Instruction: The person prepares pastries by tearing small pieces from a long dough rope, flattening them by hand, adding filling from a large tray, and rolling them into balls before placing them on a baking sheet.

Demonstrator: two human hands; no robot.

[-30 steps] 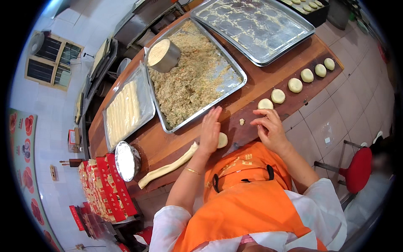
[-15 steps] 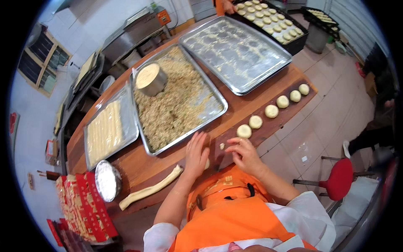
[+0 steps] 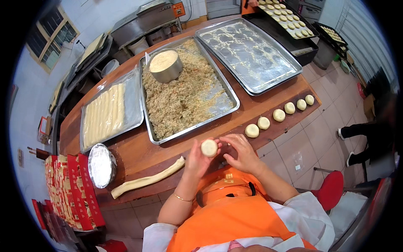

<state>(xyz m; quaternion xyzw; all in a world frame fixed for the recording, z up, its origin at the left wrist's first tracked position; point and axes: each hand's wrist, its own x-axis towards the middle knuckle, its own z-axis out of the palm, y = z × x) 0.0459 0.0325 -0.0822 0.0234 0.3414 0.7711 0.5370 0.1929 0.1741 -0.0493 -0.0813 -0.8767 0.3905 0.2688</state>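
Note:
My left hand (image 3: 197, 158) holds a round, flattened dough bun (image 3: 209, 148) up over the table's near edge, with its pale smooth face showing. Close on its right is my right hand (image 3: 243, 154), thumb and forefinger apart with nothing seen between them. To the left of my hands a long rope of dough (image 3: 149, 178) lies along the near edge. Rightward along the same edge runs a row of several shaped buns (image 3: 263, 123). Beyond my hands stands a metal tray of crumbly brown filling (image 3: 176, 105), and a round metal tub of pale crumbs (image 3: 166, 63) sits in it.
A tray of plastic-covered dough strips (image 3: 105, 109) is at the left, near a foil-lined bowl (image 3: 101, 166). Floury stacked trays (image 3: 252, 54) stand at the back right. Beyond them another person's hand (image 3: 253, 3) is by a tray of buns (image 3: 289, 19). A red stool (image 3: 329, 191) stands right.
My left hand has risen from the table and turned, now showing a bun in it. The small dough scrap near my right hand no longer shows. The far bun tray is lifted and tilted.

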